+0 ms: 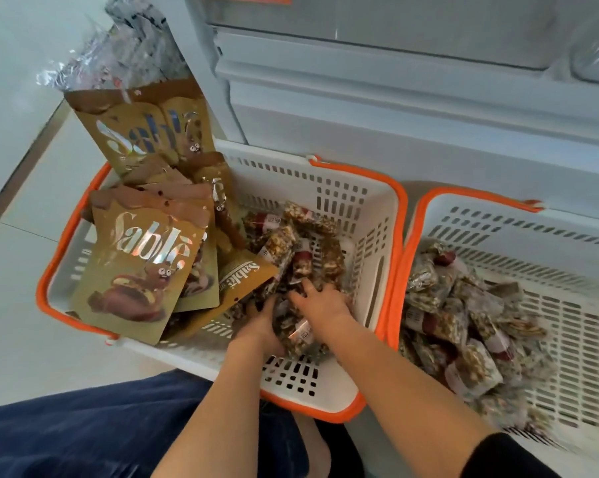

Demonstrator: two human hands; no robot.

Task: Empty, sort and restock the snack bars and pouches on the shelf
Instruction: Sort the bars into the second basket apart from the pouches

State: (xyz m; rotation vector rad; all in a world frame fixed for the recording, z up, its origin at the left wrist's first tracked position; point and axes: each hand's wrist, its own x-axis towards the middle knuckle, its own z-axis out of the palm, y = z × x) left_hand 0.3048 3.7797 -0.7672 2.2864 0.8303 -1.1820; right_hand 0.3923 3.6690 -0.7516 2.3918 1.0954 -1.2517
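Snack bars (301, 257), clear-wrapped w/ red labels, lie heaped in the left basket (377, 236), right of the gold "Sablé" pouches (143, 267) leaning at its left end. Both hands are down in the heap: left hand (260, 322) curled around a bundle of bars, right hand (320, 300) w/ fingers bent over the same bundle from above. More bars (463, 326) fill the right basket (567, 236), just beside. Both baskets sit on the floor (32, 357) in front of the white shelf (412, 98).

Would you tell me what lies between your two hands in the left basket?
In the head view, snack bars lie between left hand and right hand.
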